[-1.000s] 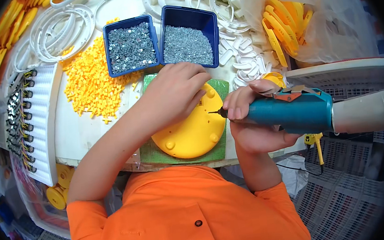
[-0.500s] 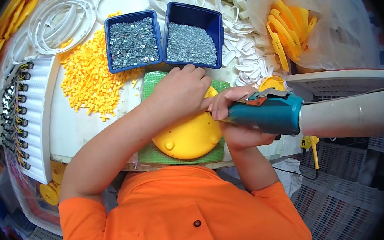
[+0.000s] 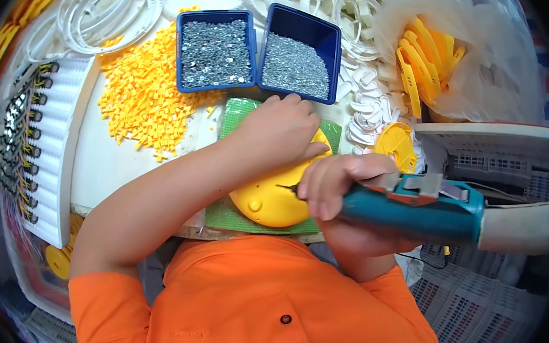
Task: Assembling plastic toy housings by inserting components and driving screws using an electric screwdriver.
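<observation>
Gripping driver, right hand seemingly curled

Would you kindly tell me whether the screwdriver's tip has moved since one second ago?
Yes; judged against the green mat, the screwdriver's tip has shifted left and down the picture.

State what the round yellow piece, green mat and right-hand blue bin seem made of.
Round yellow piece: probably smooth, moulded plastic; even colour, rounded form. Green mat: textured plastic or fabric, unclear which; fine grid shows. Right-hand blue bin: likely smooth, rigid plastic; crisp edges, uniform colour.
</observation>
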Tool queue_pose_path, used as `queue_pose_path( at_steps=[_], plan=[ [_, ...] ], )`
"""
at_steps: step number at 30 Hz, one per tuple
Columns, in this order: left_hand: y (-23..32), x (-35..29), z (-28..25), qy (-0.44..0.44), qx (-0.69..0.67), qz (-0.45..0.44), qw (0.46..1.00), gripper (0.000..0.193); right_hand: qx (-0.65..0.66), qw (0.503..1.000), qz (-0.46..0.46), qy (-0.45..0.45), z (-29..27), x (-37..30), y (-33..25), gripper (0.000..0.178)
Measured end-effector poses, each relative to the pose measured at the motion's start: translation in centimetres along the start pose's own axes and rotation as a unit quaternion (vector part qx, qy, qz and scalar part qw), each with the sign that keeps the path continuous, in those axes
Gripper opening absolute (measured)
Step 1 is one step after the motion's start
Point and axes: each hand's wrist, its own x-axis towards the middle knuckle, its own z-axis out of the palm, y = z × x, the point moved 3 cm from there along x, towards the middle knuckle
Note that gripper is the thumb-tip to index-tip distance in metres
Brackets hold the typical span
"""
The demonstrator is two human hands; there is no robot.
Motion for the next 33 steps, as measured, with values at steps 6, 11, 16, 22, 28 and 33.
queue_pose_path(
  at_steps=[6,11,16,22,28,33],
  plan=[
    [-0.8,0.2,1.1,0.013,0.006,0.013,1.0,0.041,-0.044,0.992,0.116,-0.034,2.0,0.0,3.5,0.066],
    [-0.3,0.7,0.6,-0.066,0.007,-0.014,0.998,0.046,-0.09,0.991,0.074,-0.07,2.4,-0.1,3.7,0.071],
    [-0.6,0.7,0.8,-0.099,0.017,-0.01,0.995,0.045,-0.129,0.98,0.139,-0.052,2.6,0.3,3.2,0.084],
    [-2.6,-5.7,-2.8,0.12,-0.103,-0.033,0.987,0.054,0.048,0.996,-0.034,-0.06,1.6,2.6,-0.3,0.091],
    [0.2,-12.6,-2.3,0.214,-0.127,-0.214,0.944,0.06,0.051,0.998,-0.023,-0.035,2.3,5.2,3.3,0.099],
    [0.6,-12.6,-0.3,0.285,-0.142,-0.241,0.917,0.065,0.047,0.998,0.011,-0.041,3.0,5.8,4.8,0.095]
  ],
)
